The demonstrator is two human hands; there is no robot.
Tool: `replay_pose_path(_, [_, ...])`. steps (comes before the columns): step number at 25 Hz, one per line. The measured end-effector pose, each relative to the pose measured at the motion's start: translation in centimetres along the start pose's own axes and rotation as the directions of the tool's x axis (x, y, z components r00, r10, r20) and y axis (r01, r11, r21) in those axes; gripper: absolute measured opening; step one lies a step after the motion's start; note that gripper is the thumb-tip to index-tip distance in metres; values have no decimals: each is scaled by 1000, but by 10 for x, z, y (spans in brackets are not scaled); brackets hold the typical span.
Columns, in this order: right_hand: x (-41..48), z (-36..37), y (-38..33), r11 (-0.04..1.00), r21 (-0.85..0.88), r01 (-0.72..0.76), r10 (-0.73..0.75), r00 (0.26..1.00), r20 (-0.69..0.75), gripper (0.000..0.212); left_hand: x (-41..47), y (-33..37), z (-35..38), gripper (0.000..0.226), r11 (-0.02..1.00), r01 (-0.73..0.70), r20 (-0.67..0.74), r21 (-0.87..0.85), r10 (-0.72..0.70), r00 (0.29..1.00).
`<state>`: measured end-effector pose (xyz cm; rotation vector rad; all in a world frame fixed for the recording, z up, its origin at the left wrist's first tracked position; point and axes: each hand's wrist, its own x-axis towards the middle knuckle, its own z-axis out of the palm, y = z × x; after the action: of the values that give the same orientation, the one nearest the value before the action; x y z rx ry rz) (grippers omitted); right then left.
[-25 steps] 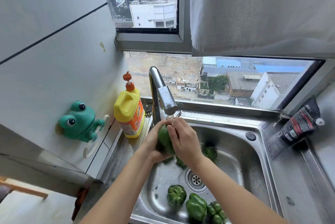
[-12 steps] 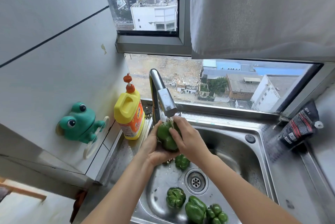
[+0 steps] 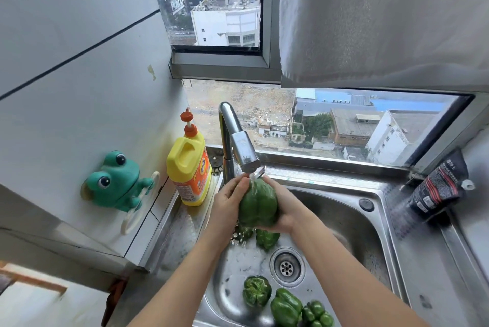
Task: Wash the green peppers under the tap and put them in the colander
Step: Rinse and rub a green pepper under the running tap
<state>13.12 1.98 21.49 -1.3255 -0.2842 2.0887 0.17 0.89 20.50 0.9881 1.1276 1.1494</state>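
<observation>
Three green peppers (image 3: 287, 301) lie at the near edge of the sink (image 3: 381, 236), and another pepper (image 3: 267, 238) sits just beyond the drain (image 3: 286, 267), all seemingly waiting their turn. Farther back, the left hand (image 3: 229, 198) and right hand (image 3: 284, 203) cup one pepper (image 3: 258, 202) between them under the running tap (image 3: 243, 148). No colander is in view, so most of the job looks left.
</observation>
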Motion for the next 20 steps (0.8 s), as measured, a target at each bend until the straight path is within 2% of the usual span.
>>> replay_pose_path(1, [0,1,4,999,35,4,-4,1000,0,52,1,4,1,25,995,-39,-30,93,42,999])
replay_pose_path(3, [1,3,7,995,58,81,-78,995,-55,48,2,8,1,27,974,-39,10,224,38,999])
replay_pose_path(4, [1,4,7,988,36,152,-147,983,-110,44,1,9,3,43,961,-12,58,278,-4,998])
replay_pose_path(6, [-1,8,5,935,-38,354,-355,918,-180,35,-1,9,7,74,933,71,38,352,-90,995])
replay_pose_path(7, [-3,10,6,880,-116,461,-475,865,-164,29,0,10,9,74,952,118,-2,282,-123,992])
replay_pose_path(8, [-6,13,7,801,-219,557,-588,801,-113,22,0,14,12,62,973,190,-45,128,-185,982])
replay_pose_path(10, [-16,16,12,574,-450,684,-739,669,75,10,1,27,16,30,908,374,-53,-190,-390,919])
replay_pose_path(11, [-19,16,15,459,-543,703,-757,630,175,22,0,34,16,29,848,449,-25,-283,-474,880])
replay_pose_path(13, [-20,11,15,326,-620,714,-743,599,299,43,1,38,14,34,782,496,19,-378,-529,849])
replay_pose_path(15, [-22,2,10,335,-594,731,-682,624,383,51,0,36,14,36,761,504,43,-409,-536,843])
replay_pose_path(18, [-28,-7,0,516,-422,745,-580,667,468,55,-3,31,14,39,663,541,129,-518,-565,815])
replay_pose_path(19, [-27,-7,0,536,-379,754,-598,656,461,52,-4,27,15,44,595,550,194,-586,-556,808])
replay_pose_path(20, [-25,-5,3,493,-391,777,-647,628,433,47,-5,24,16,48,538,560,251,-630,-541,803])
